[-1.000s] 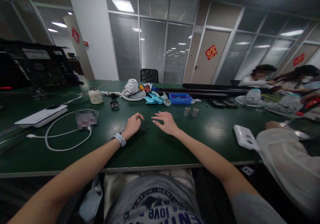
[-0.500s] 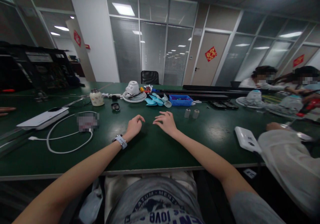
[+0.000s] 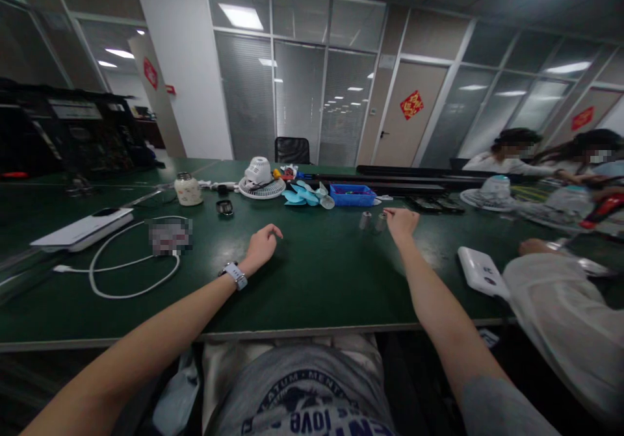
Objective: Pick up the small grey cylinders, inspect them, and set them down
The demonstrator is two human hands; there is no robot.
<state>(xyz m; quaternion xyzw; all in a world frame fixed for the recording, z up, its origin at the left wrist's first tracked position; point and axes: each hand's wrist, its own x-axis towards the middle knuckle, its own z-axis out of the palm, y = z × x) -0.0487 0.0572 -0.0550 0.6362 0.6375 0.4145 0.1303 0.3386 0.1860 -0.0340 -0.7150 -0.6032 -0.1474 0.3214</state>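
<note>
My left hand [image 3: 262, 247], with a pale watch strap at its wrist, rests above the green table with fingers loosely bent and nothing in them. Further right, my right hand [image 3: 402, 223] has its fingers curled, and the fingertips meet the top of a small silver cylinder [image 3: 381, 222], which stands upright. A second silver cylinder [image 3: 365, 220] stands just left of it, apart from the hand. Part of the gripped cylinder's upper right side is hidden by the fingers.
Behind the hands lie blue fan blades [image 3: 301, 194], a blue tray [image 3: 351, 195] and a white fan part [image 3: 259, 179]. A patterned jar [image 3: 188, 190], a white cable [image 3: 97, 280] and a white box [image 3: 82, 229] are left. A white power bank [image 3: 480, 270] lies beside a co-worker's sleeve [image 3: 550, 306].
My right hand has moved right, from near the left hand to the right-hand silver cylinder, and its fingers have closed from a spread pose. My left hand stays in place.
</note>
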